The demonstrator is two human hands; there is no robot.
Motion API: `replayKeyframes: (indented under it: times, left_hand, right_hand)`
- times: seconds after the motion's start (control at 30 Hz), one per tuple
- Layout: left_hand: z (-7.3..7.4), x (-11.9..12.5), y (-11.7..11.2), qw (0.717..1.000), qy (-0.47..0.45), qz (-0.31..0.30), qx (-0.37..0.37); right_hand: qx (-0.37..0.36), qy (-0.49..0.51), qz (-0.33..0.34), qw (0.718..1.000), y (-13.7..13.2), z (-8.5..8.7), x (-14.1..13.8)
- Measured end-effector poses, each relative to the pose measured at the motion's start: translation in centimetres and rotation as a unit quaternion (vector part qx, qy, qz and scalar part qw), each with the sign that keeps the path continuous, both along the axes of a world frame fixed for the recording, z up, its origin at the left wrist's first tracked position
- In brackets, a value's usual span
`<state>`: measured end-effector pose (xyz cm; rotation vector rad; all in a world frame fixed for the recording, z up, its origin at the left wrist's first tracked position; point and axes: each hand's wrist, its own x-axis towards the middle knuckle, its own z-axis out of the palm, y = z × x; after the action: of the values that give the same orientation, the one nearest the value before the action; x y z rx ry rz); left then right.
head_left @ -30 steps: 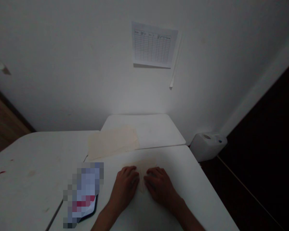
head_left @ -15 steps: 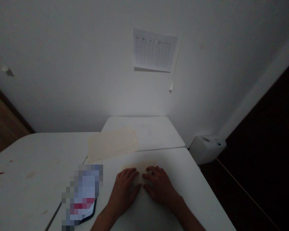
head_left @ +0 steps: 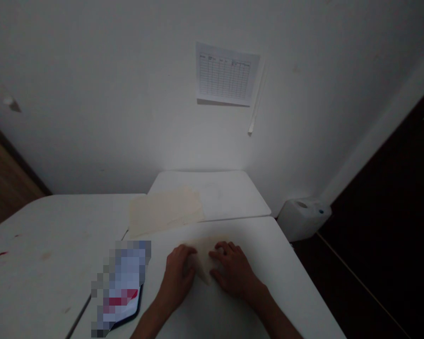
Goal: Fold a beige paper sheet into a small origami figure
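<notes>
A thin beige paper-like sheet (head_left: 204, 256) lies on the white tabletop between my hands, its near end narrowing to a point. My left hand (head_left: 179, 270) is at its left side, fingers bent and thumb beside them at the sheet's slanted edge; the fingertips partly hide what they grip. On the right side rests my right hand (head_left: 233, 270), with fingers curved and apart and thumb near the sheet's edge. Behind my left hand, a stack of similar beige sheets (head_left: 166, 212) lies flat across the table joint.
A phone (head_left: 127, 278), its screen pixelated, lies left of my left arm. White tables (head_left: 28, 282) meet at seams, with small red marks at left. A printed chart (head_left: 226, 75) hangs on the wall. A white plastic container (head_left: 300, 219) stands beyond the right edge.
My left hand has shifted slightly left, and more of the sheet now shows between my hands, with a slanted edge. My right hand has hardly moved.
</notes>
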<state>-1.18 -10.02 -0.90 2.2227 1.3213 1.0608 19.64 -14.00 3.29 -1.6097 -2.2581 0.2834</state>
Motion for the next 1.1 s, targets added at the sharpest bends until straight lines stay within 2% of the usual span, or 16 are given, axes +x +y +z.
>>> replayKeyframes:
  times: [0.13, 0.27, 0.37, 0.53, 0.63, 0.9, 1.1]
  left_hand:
    - [0.2, -0.1, 0.5, 0.999, -0.035, -0.003, -0.031]
    - [0.1, 0.0, 0.6, 0.998, -0.053, -0.003, -0.030]
    - [0.3, -0.1, 0.3, 0.999, -0.039, -0.009, -0.021]
    - [1.5, -0.5, -0.1, 0.997, 0.008, -0.071, 0.002]
    - [1.9, -0.8, -0.1, 0.997, 0.019, -0.079, 0.011]
    - [0.7, -0.7, 0.9, 0.996, 0.024, -0.065, -0.060]
    - [-0.6, 0.0, 2.1, 0.999, 0.008, -0.009, -0.042]
  right_hand:
    - [0.006, 0.003, -0.004, 1.000, 0.0, -0.1, 0.0]
    - [0.009, 0.005, 0.000, 1.000, 0.0, -0.1, 0.1]
    - [0.012, 0.008, -0.002, 1.000, 0.0, -0.2, 0.2]
    - [0.017, 0.013, -0.005, 1.000, -0.2, -0.2, 0.2]
    - [0.026, 0.012, -0.006, 1.000, -0.4, -0.2, 0.1]
    - [0.082, 0.050, -0.009, 0.995, -0.8, -1.8, -0.5]
    - [0.079, 0.069, 0.042, 0.994, -0.7, -2.5, -0.9]
